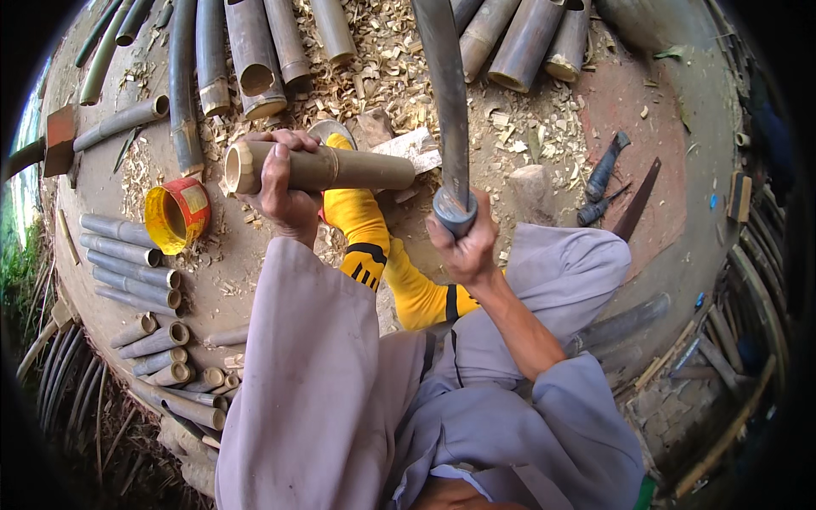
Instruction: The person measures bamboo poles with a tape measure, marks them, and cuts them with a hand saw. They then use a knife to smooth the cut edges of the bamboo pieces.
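My left hand [285, 183] is closed round a section of bamboo tube [357, 170]. The tube lies nearly level, its pared pale rim to the left and its other end beside a whitish wood block [412, 146]. In my right hand [467, 238] is a machete-like tool [446, 102] with a round grey handle; its long dark blade points up and away, to the right of the tube. The blade and tube are apart. Below the tube are my feet in yellow socks [357, 217].
Wood shavings [374, 51] cover the ground ahead. Bamboo tubes [255, 68] lie at the far side, with shorter ones [132, 255] at left near a red-and-yellow can [177, 217]. At right are a saw [639, 200] and dark-handled tools [605, 166].
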